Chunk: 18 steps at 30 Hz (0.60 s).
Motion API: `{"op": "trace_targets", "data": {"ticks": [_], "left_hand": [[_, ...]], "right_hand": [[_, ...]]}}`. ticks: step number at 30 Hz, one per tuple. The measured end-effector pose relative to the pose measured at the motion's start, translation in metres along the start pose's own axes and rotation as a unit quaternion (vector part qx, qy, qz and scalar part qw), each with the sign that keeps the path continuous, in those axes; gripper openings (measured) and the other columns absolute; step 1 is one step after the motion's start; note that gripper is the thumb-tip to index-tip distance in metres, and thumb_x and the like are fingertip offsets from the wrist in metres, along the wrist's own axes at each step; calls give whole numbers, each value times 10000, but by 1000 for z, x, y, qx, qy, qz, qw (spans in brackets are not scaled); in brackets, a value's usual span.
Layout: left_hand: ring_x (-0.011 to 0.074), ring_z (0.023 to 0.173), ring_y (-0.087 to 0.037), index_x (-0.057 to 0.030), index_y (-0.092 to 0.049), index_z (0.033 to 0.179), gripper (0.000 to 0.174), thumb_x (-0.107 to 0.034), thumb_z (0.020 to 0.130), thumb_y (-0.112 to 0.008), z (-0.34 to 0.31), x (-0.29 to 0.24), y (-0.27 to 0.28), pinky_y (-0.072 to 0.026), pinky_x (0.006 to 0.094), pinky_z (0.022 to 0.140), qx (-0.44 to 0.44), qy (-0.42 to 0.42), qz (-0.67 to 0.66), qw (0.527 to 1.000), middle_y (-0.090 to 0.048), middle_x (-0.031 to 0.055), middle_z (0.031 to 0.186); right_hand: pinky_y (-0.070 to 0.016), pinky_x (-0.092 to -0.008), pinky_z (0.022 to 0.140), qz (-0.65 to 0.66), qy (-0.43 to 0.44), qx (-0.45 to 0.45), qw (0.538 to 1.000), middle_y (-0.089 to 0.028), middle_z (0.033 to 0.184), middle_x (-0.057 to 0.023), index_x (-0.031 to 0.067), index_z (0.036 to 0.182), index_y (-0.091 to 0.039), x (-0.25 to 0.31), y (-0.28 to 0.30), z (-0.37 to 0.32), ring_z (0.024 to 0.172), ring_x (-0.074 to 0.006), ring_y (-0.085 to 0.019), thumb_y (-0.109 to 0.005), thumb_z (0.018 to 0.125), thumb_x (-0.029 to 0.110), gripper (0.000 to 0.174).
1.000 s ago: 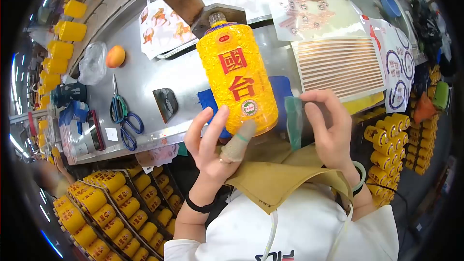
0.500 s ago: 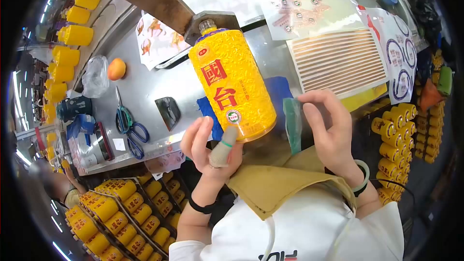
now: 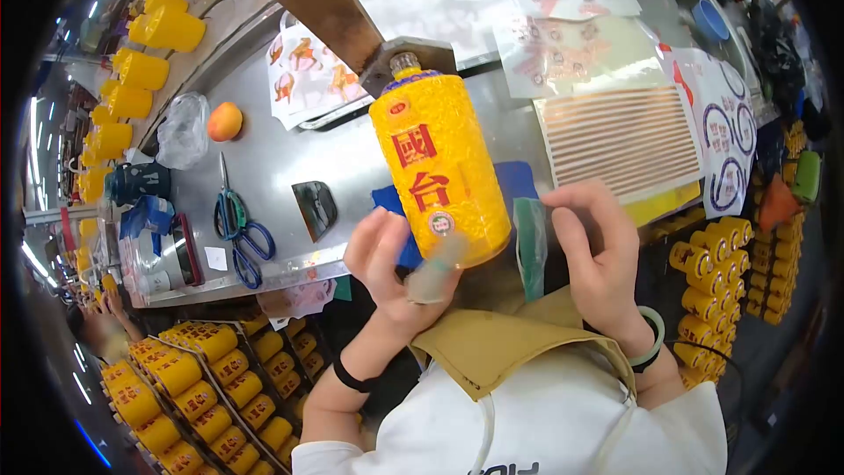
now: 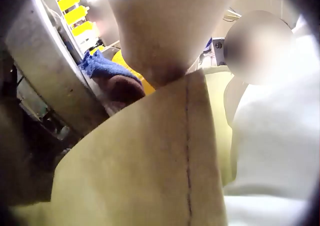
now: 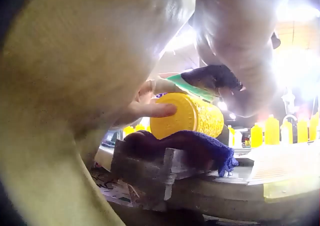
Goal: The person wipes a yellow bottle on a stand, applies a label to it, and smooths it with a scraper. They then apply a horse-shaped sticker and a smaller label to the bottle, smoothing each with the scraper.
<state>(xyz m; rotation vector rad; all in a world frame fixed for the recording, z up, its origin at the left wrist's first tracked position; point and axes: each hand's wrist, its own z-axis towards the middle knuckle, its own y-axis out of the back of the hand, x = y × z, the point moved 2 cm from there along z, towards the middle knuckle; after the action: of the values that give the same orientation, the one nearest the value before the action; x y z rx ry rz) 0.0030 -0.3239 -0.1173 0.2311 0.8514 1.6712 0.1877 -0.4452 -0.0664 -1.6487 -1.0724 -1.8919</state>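
A yellow bottle [image 3: 440, 167] with large red characters lies with its neck in a holder [image 3: 406, 66]. A small round sticker [image 3: 440, 223] shows near its lower end. My left hand [image 3: 391, 268] is at that end, its blurred thumb in a pale finger cot [image 3: 435, 268] overlapping the bottle's face. In the right wrist view, a straight finger [image 5: 155, 110] touches the bottle's base. To the right of the bottle, my right hand [image 3: 602, 255] pinches a green flat strip [image 3: 530, 246] between thumb and index finger. The left wrist view shows mostly the apron [image 4: 140, 156].
A blue cloth [image 3: 514, 185] lies under the bottle. Scissors [image 3: 239, 229], a dark angular piece [image 3: 314, 209] and an orange-red fruit [image 3: 225, 121] are on the metal table. Striped sticker sheets [image 3: 620, 136] lie at right. Racked yellow bottles [image 3: 189, 378] stand below left.
The left thumb keeps moving over the bottle's lower end beside the round sticker, and the left fingers are more bent. The bottle has turned slightly one way and back. The right hand still pinches the strip.
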Motion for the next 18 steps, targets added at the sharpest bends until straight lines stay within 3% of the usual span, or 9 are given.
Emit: {"op": "trace_targets", "data": {"ticks": [1,2,4,5,8,10,11,14,18], "left_hand": [[372,1311,-519,-42,-578,1420,736,-79,743,-863,-4,3,-7,-460,460,1078,-31,110,-127,985,-491,199,1487],[372,1311,-519,-42,-578,1420,736,-79,743,-863,-4,4,-9,-460,460,1078,-36,108,-124,986,-491,199,1487],[343,1370,-525,56,-369,1540,936,-50,756,-869,-6,10,-15,-444,420,1120,30,285,-340,896,-445,238,1559],[286,1384,-530,39,-301,1581,990,-28,769,-862,-3,12,-10,-440,377,1127,68,262,-307,912,-368,238,1620],[296,1395,-518,40,-336,1564,962,-26,763,-865,-5,9,-6,-440,389,1131,67,288,-330,896,-394,218,1611],[278,1361,-545,53,-329,1564,946,-12,778,-852,1,7,-4,-458,381,1110,63,271,-311,909,-411,202,1601],[259,1327,-571,65,-321,1564,930,2,793,-838,2,6,-3,-476,373,1089,64,253,-293,920,-428,187,1591],[297,1377,-538,40,-373,1538,917,-15,764,-863,2,3,-5,-450,392,1123,45,277,-320,905,-417,212,1597],[288,1370,-544,39,-369,1540,916,-5,767,-859,3,-1,-4,-463,397,1111,38,297,-316,901,-457,206,1567]], "right_hand": [[-488,-284,749,0,7,2,1000,-633,925,-89,-9,1077,-681,0,-1,1,815,-182,-619,-608,986,40,127],[-490,-288,750,23,3,-5,1000,-632,931,-91,-11,1086,-678,-1,-2,2,817,-184,-620,-606,985,36,133],[-492,-291,751,45,1,-7,999,-632,937,-93,-13,1095,-676,0,-1,6,819,-185,-621,-604,985,32,139],[-493,-295,757,8,41,2,999,-630,951,-98,-14,1103,-675,3,1,12,835,-193,-623,-607,979,24,147],[-492,-308,773,-38,122,21,992,-624,1000,-114,-14,1129,-678,23,4,32,866,-232,-619,-608,954,-15,188],[-497,-326,779,-100,174,96,975,-625,1036,-137,-10,1163,-673,41,6,44,869,-278,-612,-605,926,-48,249],[-504,-358,765,-156,259,110,947,-633,1007,-128,16,1212,-665,46,5,51,864,-303,-606,-630,896,-49,324],[-507,-378,756,-171,314,199,912,-643,959,-104,45,1230,-656,66,-6,59,873,-298,-607,-675,864,-16,372],[-505,-371,780,-223,372,237,870,-670,957,-88,33,1160,-642,66,-25,61,849,-284,-608,-718,802,26,366]]}}
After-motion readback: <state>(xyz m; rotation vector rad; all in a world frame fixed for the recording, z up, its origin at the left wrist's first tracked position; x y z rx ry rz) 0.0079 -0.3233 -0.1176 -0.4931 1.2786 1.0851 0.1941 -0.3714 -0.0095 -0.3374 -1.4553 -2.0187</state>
